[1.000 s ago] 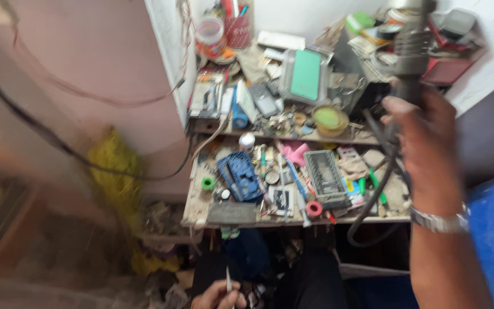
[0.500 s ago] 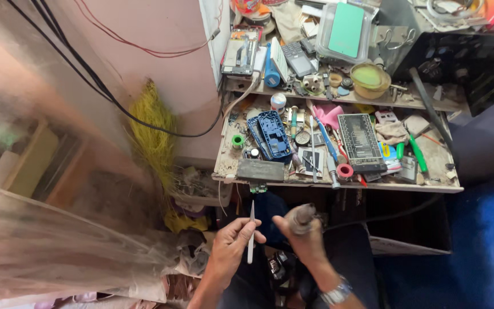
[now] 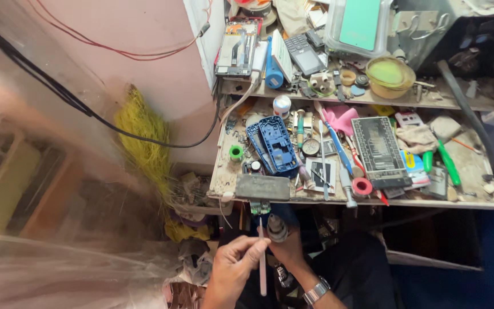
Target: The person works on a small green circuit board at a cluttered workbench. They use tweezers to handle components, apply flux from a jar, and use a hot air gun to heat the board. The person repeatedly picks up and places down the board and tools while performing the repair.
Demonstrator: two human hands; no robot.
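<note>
Below the tabletop [image 3: 367, 201] edge, the left hand [image 3: 232, 269] pinches a thin white tool [image 3: 262, 260] while the right hand [image 3: 290, 249] grips a grey-tipped handpiece [image 3: 276, 228] under a small green circuit board [image 3: 259, 207]. Held unsupported over the lap, either could slip.

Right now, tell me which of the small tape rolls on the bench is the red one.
The red tape roll lies near the bench's front edge, right of centre; the green roll sits at the left, beside the blue phone frame.
</note>
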